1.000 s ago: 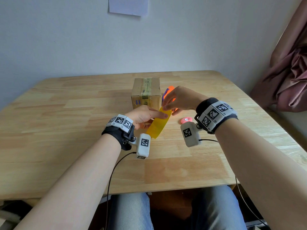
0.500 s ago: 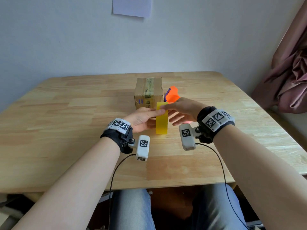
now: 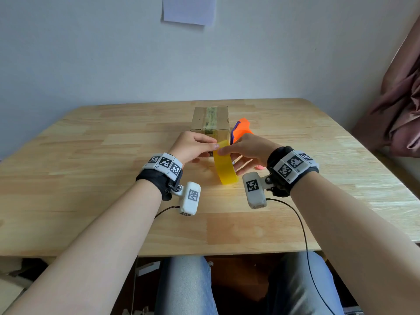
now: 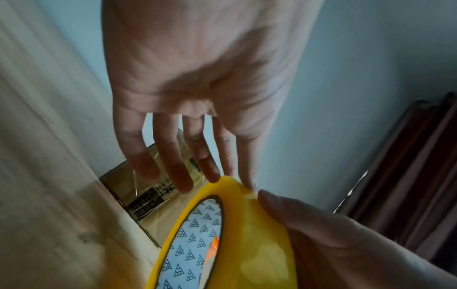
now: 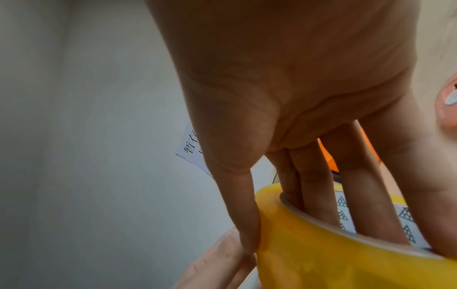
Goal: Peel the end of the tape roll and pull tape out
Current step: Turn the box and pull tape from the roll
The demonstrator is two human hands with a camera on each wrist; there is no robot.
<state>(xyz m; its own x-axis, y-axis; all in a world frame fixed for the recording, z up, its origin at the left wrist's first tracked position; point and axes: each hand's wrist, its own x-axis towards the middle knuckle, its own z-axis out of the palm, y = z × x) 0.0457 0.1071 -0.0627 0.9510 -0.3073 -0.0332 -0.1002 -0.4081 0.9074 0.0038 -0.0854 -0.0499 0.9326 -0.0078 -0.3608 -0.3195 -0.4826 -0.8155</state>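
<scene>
Wooden table (image 3: 95, 178) carries a taped cardboard box (image 3: 210, 120) at the far middle, an orange tape dispenser (image 3: 243, 129) just right of it, and a small pink item (image 3: 261, 167) mostly hidden behind the right wrist. Yellow tape roll (image 3: 225, 164) stands on edge, near the box front, lower edge at or just off the tabletop, can't tell which. Right hand (image 3: 247, 151) grips the roll: fingers (image 5: 319, 195) go through the core, thumb clamped on the outer face. Left hand (image 3: 193, 145) has thumb and index at the top of the roll's outer face beside the right thumb, other fingers (image 4: 173, 162) straight and spread apart; whether it already pinches a loose end is not visible. Likely step: finding and lifting the tape end. To do it well, keep the roll braced by the right hand, scrape a nail across the seam until a corner lifts, pinch the full width, then pull steadily away from the roll so the strip doesn't split or fold onto itself.
</scene>
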